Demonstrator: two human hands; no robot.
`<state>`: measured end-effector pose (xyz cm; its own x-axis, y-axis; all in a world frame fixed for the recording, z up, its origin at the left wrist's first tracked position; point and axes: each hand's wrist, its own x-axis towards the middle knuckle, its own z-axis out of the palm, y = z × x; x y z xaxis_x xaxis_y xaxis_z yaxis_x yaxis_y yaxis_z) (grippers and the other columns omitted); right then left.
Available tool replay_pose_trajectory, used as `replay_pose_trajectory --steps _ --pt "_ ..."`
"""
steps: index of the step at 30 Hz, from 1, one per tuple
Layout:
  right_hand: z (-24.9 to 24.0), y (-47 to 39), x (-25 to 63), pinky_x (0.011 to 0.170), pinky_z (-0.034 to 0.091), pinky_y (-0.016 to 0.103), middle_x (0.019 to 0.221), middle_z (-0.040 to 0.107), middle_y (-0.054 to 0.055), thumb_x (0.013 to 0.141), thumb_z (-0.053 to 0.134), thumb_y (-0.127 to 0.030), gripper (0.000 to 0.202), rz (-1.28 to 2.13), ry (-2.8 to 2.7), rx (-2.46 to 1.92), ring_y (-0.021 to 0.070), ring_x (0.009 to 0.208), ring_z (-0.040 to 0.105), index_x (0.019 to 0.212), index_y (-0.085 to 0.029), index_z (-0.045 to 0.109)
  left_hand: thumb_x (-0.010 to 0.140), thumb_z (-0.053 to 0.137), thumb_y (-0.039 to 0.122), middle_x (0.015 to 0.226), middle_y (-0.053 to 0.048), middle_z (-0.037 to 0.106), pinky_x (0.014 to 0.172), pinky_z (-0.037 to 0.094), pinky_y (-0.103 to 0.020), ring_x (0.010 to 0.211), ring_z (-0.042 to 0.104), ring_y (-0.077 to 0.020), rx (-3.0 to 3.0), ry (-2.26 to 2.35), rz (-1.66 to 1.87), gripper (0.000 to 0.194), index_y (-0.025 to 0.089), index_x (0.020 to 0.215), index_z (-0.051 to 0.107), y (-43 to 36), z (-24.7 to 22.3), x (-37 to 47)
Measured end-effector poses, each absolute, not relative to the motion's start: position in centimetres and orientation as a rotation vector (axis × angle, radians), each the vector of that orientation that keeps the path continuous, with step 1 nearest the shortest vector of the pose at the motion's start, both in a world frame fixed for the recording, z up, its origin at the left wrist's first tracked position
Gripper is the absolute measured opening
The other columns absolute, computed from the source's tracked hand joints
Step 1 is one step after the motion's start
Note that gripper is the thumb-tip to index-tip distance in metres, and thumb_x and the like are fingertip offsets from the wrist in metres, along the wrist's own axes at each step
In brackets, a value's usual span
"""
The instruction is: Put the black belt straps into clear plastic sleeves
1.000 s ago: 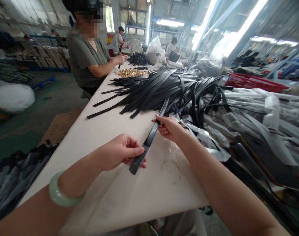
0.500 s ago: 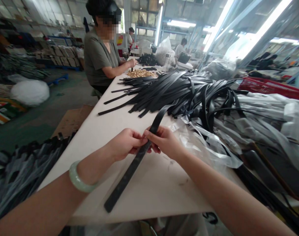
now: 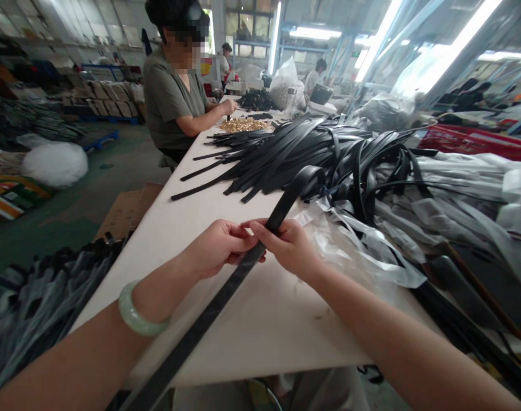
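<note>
My left hand (image 3: 220,248) and right hand (image 3: 290,245) both pinch one long, flat, smooth black strap (image 3: 213,308) between thumb and fingers; it runs from the near edge of the pale, smooth table (image 3: 157,228) up to a glossy curl just past my right hand. Crinkled clear plastic wrapping (image 3: 372,257) lies right of that. Beyond sprawls a heap of shiny black straps (image 3: 277,151), then a pile of glittering gold-coloured metal pieces (image 3: 243,125).

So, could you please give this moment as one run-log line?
Left hand: pinching black strap; Right hand: holding same strap; Strap: slanting over pale table's near edge; Beyond: pile of black straps
</note>
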<state>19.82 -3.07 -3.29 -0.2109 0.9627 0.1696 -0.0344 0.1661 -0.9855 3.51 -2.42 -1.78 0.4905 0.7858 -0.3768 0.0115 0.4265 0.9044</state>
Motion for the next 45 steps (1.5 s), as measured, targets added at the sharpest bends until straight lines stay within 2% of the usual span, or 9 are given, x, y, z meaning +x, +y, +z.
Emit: replay_pose_trajectory --steps 5,11,17,22,25,29,35,40,45 --pt "-2.7 -1.5 21.7 0.033 0.013 0.020 0.051 0.031 -0.007 0.082 0.063 -0.049 0.034 1.143 -1.055 -0.909 0.0038 0.038 0.020 0.082 -0.016 0.070 0.063 0.080 0.039 0.065 -0.011 0.071 0.050 0.045 -0.023 0.056 0.063 -0.0155 1.111 0.968 0.454 0.033 0.008 0.068 0.069 -2.4 -1.6 3.5" --pt "-3.3 -3.2 19.7 0.037 0.031 0.020 0.052 0.046 -0.003 0.081 0.061 -0.055 0.039 1.272 -1.436 -0.921 0.0075 0.042 0.041 0.086 -0.017 0.071 0.059 0.082 0.035 0.063 -0.007 0.070 0.052 0.046 -0.023 0.057 0.063 -0.0147 1.067 0.895 0.616 0.030 0.009 0.068 0.068 -2.5 -1.7 3.6" --pt "-2.7 -1.9 21.5 0.034 0.012 0.021 0.046 0.026 -0.008 0.081 0.064 -0.049 0.032 1.148 -1.035 -0.874 0.0050 0.037 0.019 0.078 -0.018 0.069 0.058 0.083 0.037 0.065 -0.012 0.071 0.052 0.048 -0.026 0.059 0.065 -0.0181 1.086 0.972 0.563 0.033 0.008 0.067 0.070 -2.5 -1.6 3.6" --pt "-3.6 -2.7 20.4 0.038 0.019 0.022 0.047 0.037 -0.006 0.077 0.069 -0.049 0.034 1.401 -1.293 -0.890 0.0059 0.041 0.030 0.086 -0.016 0.072 0.064 0.079 0.032 0.063 -0.010 0.070 0.049 0.045 -0.023 0.055 0.062 -0.0144 1.079 0.917 0.714 0.025 0.008 0.066 0.070 -2.4 -1.6 3.5" --pt "-3.3 -2.7 20.4 0.038 0.015 0.022 0.047 0.032 -0.007 0.075 0.071 -0.044 0.031 1.354 -1.215 -0.866 0.0052 0.041 0.024 0.088 -0.016 0.072 0.063 0.080 0.033 0.064 -0.011 0.071 0.049 0.045 -0.023 0.055 0.062 -0.0146 1.075 0.924 0.689 0.026 0.008 0.067 0.070 -2.3 -1.5 3.4" --pt "-2.8 -2.0 21.3 0.038 0.008 0.024 0.046 0.032 -0.007 0.074 0.072 -0.039 0.023 1.207 -1.053 -0.848 0.0047 0.040 0.020 0.080 -0.017 0.072 0.061 0.082 0.033 0.062 -0.011 0.070 0.048 0.044 -0.023 0.050 0.060 -0.0137 1.076 0.970 0.665 0.028 0.007 0.064 0.069 -2.3 -1.5 3.6" --pt "-3.8 -2.1 20.7 0.040 0.011 0.022 0.045 0.033 -0.007 0.075 0.072 -0.038 0.026 1.505 -1.243 -0.871 0.0041 0.041 0.024 0.068 -0.014 0.065 0.066 0.078 0.030 0.065 -0.010 0.070 0.051 0.047 -0.022 0.053 0.060 -0.0123 1.085 0.964 0.752 0.024 0.007 0.065 0.070 -2.1 -1.7 3.3" --pt "-3.2 -1.2 21.6 0.037 0.009 0.023 0.046 0.032 -0.008 0.073 0.074 -0.036 0.035 1.267 -1.041 -0.814 0.0038 0.039 0.020 0.057 -0.018 0.049 0.060 0.082 0.033 0.064 -0.011 0.070 0.052 0.049 -0.024 0.054 0.063 -0.0154 1.096 0.999 0.679 0.029 0.007 0.066 0.070 -2.1 -1.5 3.5" --pt "-3.5 -1.9 21.3 0.041 0.016 0.024 0.043 0.035 -0.005 0.077 0.067 -0.036 0.042 1.077 -1.567 -1.041 0.0056 0.042 0.028 0.047 -0.016 0.047 0.068 0.075 0.027 0.067 -0.011 0.071 0.053 0.048 -0.022 0.057 0.064 -0.0141 1.116 1.068 0.817 0.020 0.008 0.066 0.070 -1.9 -2.0 3.6"
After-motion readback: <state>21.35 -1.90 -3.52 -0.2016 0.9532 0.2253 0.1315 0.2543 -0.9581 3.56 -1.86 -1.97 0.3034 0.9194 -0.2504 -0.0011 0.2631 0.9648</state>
